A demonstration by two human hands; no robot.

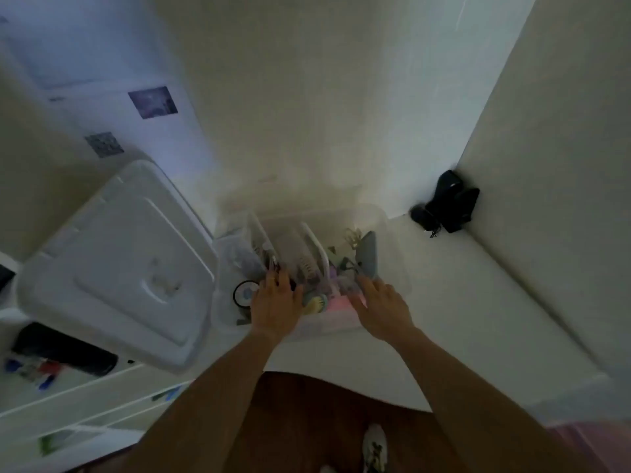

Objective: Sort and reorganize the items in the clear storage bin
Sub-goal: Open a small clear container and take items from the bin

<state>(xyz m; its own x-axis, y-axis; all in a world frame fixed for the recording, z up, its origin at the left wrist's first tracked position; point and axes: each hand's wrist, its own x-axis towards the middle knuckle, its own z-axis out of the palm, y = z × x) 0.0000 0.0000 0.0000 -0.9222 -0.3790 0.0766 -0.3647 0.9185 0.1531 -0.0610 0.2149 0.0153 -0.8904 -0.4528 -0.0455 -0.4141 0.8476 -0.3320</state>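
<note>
The left hand [276,303] reaches into the near end of the clear bin [392,254], its fingertips buried among dark items, so whether it grips anything cannot be told. The right hand [382,307] lies flat with fingers straight, touching a grey upright piece [368,254]. The bin sits on a white table [478,302] against the wall; motion blur smears its contents into pastel shapes between white dividers [314,244]. A white lid [129,264] lies left. A black object [450,203] sits unclear in the corner.
</note>
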